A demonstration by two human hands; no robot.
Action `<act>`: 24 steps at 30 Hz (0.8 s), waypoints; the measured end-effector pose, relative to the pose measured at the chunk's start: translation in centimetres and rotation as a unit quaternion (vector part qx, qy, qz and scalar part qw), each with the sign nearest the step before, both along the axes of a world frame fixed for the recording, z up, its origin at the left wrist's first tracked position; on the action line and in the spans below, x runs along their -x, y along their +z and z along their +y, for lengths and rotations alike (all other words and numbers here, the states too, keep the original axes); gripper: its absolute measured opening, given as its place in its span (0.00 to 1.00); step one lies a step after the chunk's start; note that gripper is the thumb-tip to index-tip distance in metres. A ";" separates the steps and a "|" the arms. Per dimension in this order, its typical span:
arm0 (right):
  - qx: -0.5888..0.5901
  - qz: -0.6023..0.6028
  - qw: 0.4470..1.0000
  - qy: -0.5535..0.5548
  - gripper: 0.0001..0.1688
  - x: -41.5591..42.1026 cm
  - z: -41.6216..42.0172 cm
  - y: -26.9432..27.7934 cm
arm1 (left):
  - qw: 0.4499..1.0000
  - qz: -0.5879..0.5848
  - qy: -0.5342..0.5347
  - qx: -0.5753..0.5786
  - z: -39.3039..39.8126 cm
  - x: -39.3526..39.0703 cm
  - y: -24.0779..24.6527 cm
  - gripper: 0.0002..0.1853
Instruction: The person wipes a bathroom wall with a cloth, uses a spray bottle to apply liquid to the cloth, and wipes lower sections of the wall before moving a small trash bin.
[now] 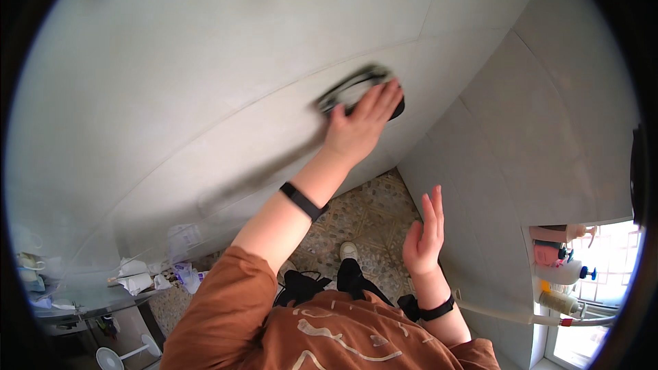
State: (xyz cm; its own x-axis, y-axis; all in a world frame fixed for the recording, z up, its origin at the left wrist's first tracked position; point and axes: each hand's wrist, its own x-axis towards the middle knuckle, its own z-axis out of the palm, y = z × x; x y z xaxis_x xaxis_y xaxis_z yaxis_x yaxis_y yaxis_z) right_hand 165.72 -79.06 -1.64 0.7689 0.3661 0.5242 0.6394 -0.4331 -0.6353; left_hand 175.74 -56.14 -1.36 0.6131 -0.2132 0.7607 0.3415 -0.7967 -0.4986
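Note:
My left hand (358, 126) lies over a black-rimmed, pale-centred object (354, 91), pressing it to the light grey tiled wall (247, 67). Motion blur hides exactly what this object is. Its thumb rests at the lower left edge, while the other fingers stretch across the right end. Lower down and to the right, my right hand (425, 244) is raised in the air, thumb apart from the fingers, holding nothing. A black band circles each wrist.
Several pump bottles (560, 272) stand on the window sill at right, with a pale hose (498, 312) below. A glass shelf (103, 306) at lower left bears crumpled white paper (136, 282) and a purple-and-white packet (187, 276). Pebble-patterned floor (365, 216) lies beneath.

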 end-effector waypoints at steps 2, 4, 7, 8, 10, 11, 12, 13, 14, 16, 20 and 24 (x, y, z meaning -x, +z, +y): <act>0.014 -0.012 1.000 0.008 0.35 -0.6 0.8 0.1 | 0.991 0.086 -0.012 -0.100 -1.4 -1.9 0.7 0.31; 0.019 -0.033 0.999 0.016 0.37 -1.5 2.1 0.0 | 0.974 0.163 -0.023 -0.157 -1.8 -2.7 1.4 0.31; 0.008 -0.041 0.999 0.003 0.38 -2.7 3.5 0.0 | 0.966 0.178 -0.014 -0.185 -0.9 -1.2 1.3 0.32; -0.002 -0.024 1.000 0.003 0.38 -3.1 4.0 -0.1 | 0.969 0.171 0.006 -0.178 -0.3 -0.3 1.1 0.33; -0.004 -0.012 1.000 -0.004 0.38 -3.8 4.6 -0.7 | 0.967 0.178 0.004 -0.180 1.7 2.6 0.4 0.32; -0.006 -0.004 1.000 -0.011 0.38 -4.2 4.8 -0.9 | 0.966 0.182 0.000 -0.182 2.8 4.0 0.0 0.32; -0.009 0.007 1.000 -0.011 0.38 -4.4 5.1 -1.2 | 0.964 0.199 -0.001 -0.175 4.0 5.9 -0.2 0.32; -0.012 0.018 1.000 -0.013 0.38 -4.6 5.5 -1.4 | 0.962 0.216 -0.003 -0.169 5.3 7.9 -0.4 0.32; -0.015 0.028 0.999 -0.013 0.38 -4.8 5.8 -1.5 | 0.962 0.212 0.005 -0.172 6.9 10.0 -1.2 0.32; -0.023 0.036 0.999 -0.010 0.37 -5.4 6.9 -2.4 | 0.961 0.208 0.036 -0.177 10.4 14.6 -2.9 0.33; -0.028 0.039 0.999 -0.008 0.37 -6.3 8.8 -3.9 | 0.956 0.254 0.092 -0.115 14.7 22.7 -3.2 0.36; -0.036 0.031 0.999 -0.022 0.37 -6.0 10.1 -4.5 | 0.961 0.212 0.131 -0.122 17.8 27.8 -3.8 0.35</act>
State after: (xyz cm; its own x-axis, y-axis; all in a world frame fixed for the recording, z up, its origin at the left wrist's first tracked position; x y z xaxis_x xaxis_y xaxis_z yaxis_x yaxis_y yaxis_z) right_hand 171.72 -68.99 -6.10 0.8157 0.2931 0.4988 0.5785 -0.4115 -0.7042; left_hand 147.97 -38.38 -5.12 0.9139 -0.1490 0.3775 0.2396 -0.5526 -0.7983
